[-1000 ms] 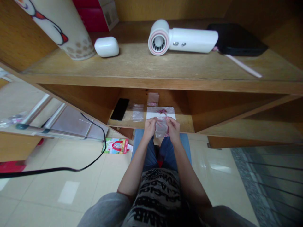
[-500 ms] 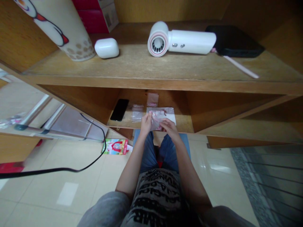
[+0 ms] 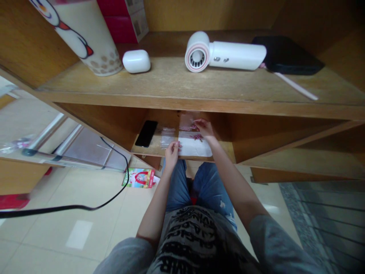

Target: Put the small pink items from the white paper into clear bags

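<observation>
On the lower shelf lies a sheet of white paper (image 3: 194, 147) with a small heap of dark pink pieces (image 3: 197, 137) near its back edge; the pieces are too small to name. My left hand (image 3: 171, 153) is closed at the paper's left edge, its fingertips pressed together, and what they hold is unclear. Farther back, my right hand (image 3: 204, 127) pinches the edge of a clear plastic bag (image 3: 186, 121) with pink bits along its bottom. Several clear empty-looking bags (image 3: 167, 137) lie left of the paper.
A black phone (image 3: 146, 133) rests at the lower shelf's left. Above, the upper shelf (image 3: 165, 85) holds a drink cup (image 3: 99, 53), a white case (image 3: 136, 61), a white handheld fan (image 3: 228, 55) and a black flat object (image 3: 288, 55). A black cable (image 3: 85, 207) hangs at left.
My right hand has moved back and carried the plastic bag from above the paper to the rear of the shelf. My left hand has let go of the bag and come down slightly, beside the paper.
</observation>
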`<state>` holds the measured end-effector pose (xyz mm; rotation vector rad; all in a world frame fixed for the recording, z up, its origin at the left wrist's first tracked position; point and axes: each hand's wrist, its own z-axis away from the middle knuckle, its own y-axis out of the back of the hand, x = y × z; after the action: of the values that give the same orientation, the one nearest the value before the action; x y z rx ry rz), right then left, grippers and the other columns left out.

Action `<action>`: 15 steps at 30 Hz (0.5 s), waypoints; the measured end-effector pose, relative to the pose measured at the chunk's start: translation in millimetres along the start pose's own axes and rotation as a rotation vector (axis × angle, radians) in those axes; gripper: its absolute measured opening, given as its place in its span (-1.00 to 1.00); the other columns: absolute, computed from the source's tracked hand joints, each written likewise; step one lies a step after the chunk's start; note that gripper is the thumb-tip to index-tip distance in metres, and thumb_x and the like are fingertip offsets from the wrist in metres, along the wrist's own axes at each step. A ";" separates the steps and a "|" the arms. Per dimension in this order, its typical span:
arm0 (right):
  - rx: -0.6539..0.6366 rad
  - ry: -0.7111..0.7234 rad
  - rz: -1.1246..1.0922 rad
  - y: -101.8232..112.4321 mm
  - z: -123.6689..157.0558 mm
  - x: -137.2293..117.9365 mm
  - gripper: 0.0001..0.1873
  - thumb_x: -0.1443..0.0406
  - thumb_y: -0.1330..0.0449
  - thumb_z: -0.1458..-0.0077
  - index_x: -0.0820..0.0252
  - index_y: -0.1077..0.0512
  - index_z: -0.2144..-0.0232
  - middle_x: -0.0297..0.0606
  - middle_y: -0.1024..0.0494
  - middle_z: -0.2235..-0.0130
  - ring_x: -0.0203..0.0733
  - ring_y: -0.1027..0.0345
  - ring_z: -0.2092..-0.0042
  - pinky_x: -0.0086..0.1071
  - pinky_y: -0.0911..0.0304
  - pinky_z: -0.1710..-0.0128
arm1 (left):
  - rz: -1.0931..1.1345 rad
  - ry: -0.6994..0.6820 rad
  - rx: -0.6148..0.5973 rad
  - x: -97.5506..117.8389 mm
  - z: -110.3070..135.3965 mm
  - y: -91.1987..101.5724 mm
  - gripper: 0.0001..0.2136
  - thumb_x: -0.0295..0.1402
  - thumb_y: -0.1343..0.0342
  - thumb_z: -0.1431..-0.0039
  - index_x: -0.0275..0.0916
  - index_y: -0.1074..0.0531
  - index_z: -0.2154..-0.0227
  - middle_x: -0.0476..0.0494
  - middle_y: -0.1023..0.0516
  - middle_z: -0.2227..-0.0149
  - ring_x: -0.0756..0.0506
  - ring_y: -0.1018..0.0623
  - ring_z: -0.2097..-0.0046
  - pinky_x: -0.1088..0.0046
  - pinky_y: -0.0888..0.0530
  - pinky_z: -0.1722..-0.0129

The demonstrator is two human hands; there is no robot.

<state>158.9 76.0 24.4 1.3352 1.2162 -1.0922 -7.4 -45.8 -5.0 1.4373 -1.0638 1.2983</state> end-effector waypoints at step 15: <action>0.001 0.126 0.536 -17.2 -18.2 -2.2 -0.84 0.24 -0.13 -0.04 0.13 -0.48 0.45 -0.27 -0.57 0.38 -0.18 -0.44 0.29 -0.36 -0.24 0.27 | -0.117 -0.009 -0.074 0.8 -0.9 0.8 -0.70 -0.14 0.03 -0.15 -0.28 -0.43 0.31 -0.08 -0.48 0.43 0.00 -0.43 0.39 0.51 -0.35 0.32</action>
<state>141.6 94.0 27.0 1.6265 0.8648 -0.6326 -8.3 -45.1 -4.1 1.4293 -1.0081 1.1596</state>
